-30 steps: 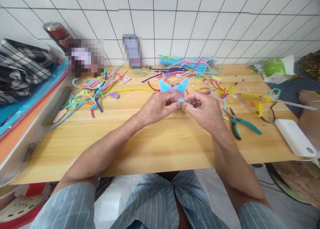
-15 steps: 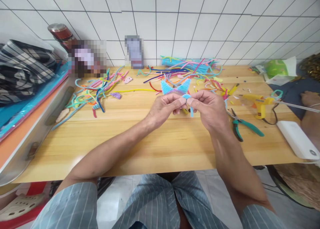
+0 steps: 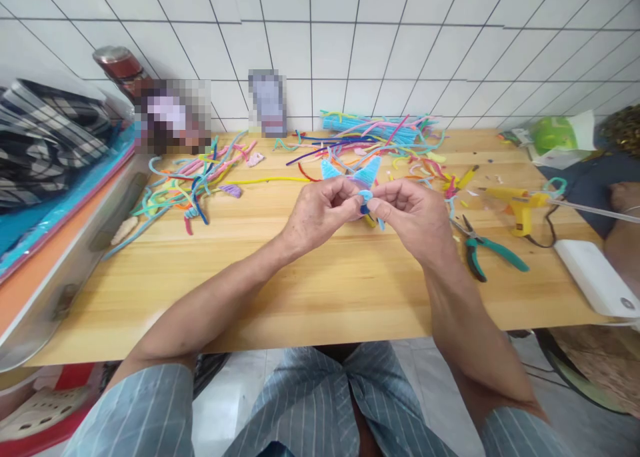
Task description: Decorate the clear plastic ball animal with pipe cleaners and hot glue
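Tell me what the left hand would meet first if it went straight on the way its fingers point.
Past the small light-blue piece it pinches, the left hand would most likely meet the right hand, which faces it closely; exact depth is hard to judge.

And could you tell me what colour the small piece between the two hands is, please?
The small piece is light blue on top, seen in the head view.
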`<state>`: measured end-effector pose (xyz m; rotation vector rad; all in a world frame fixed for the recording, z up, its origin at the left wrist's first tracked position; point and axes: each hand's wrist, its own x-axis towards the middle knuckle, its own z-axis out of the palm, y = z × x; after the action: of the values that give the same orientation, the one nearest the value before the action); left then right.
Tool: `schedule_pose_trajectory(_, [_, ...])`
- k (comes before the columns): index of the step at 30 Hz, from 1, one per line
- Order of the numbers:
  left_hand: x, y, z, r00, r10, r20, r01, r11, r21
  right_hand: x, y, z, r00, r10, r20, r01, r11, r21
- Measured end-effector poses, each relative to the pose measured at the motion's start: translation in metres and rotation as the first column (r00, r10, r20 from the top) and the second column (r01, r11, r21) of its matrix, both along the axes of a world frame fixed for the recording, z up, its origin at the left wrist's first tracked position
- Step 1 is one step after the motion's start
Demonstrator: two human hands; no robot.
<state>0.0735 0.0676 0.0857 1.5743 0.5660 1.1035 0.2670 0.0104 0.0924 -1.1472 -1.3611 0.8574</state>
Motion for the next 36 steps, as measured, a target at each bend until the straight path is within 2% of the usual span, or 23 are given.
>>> schedule_pose_trajectory(3, [0.009,-0.010,-0.006,0.988,0.100,0.115,-0.090,0.992,-0.085,-0.008,0.001,-0.002,0.998,-0.003,-0.056,0.004,1.000,0.007])
schedule_pose_trajectory(6, [0.017,-0.019,-0.011,0.964,0.163,0.209,-0.126,0.976,-0.180,-0.017,0.001,-0.005,0.993,-0.032,-0.112,0.033,0.999,0.013])
schedule_pose_trajectory(9, [0.020,-0.021,-0.017,0.953,0.162,0.255,-0.092,0.960,-0.264,-0.018,0.003,-0.006,0.988,-0.075,-0.136,0.075,0.997,0.001])
schedule_pose_trajectory(11, [0.019,-0.018,-0.018,0.965,0.113,0.237,-0.048,0.963,-0.265,-0.014,0.004,-0.006,0.988,-0.091,-0.129,0.090,0.996,-0.009])
schedule_pose_trajectory(15, [0.007,-0.005,-0.011,0.998,-0.033,0.048,0.038,0.995,-0.095,0.000,0.006,-0.001,0.994,-0.067,-0.081,0.066,0.998,-0.015])
schedule_pose_trajectory(17, [0.000,0.001,-0.005,0.995,-0.027,-0.097,0.032,0.998,0.050,0.004,0.004,0.002,0.998,-0.049,-0.027,0.048,0.999,-0.022])
schedule_pose_trajectory(21, [-0.012,0.008,0.004,0.963,0.064,-0.263,0.031,0.939,0.341,0.004,0.000,0.003,0.998,-0.028,0.064,0.029,0.999,-0.019])
schedule_pose_trajectory(24, [-0.015,0.008,0.007,0.966,0.044,-0.254,0.068,0.908,0.413,0.003,-0.002,0.001,0.995,-0.038,0.093,0.040,0.999,-0.011])
schedule_pose_trajectory(26, [-0.014,0.006,0.008,0.979,0.021,-0.204,0.059,0.923,0.379,0.002,-0.002,0.000,0.997,-0.023,0.071,0.024,1.000,-0.009])
schedule_pose_trajectory(30, [-0.005,-0.001,0.005,0.997,0.044,-0.058,-0.033,0.986,0.166,0.002,0.000,0.001,1.000,0.020,-0.022,-0.020,1.000,-0.013])
schedule_pose_trajectory(36, [0.013,-0.018,-0.006,0.973,0.167,0.160,-0.158,0.985,-0.067,-0.012,0.005,-0.006,0.983,-0.016,-0.185,0.007,0.999,-0.048])
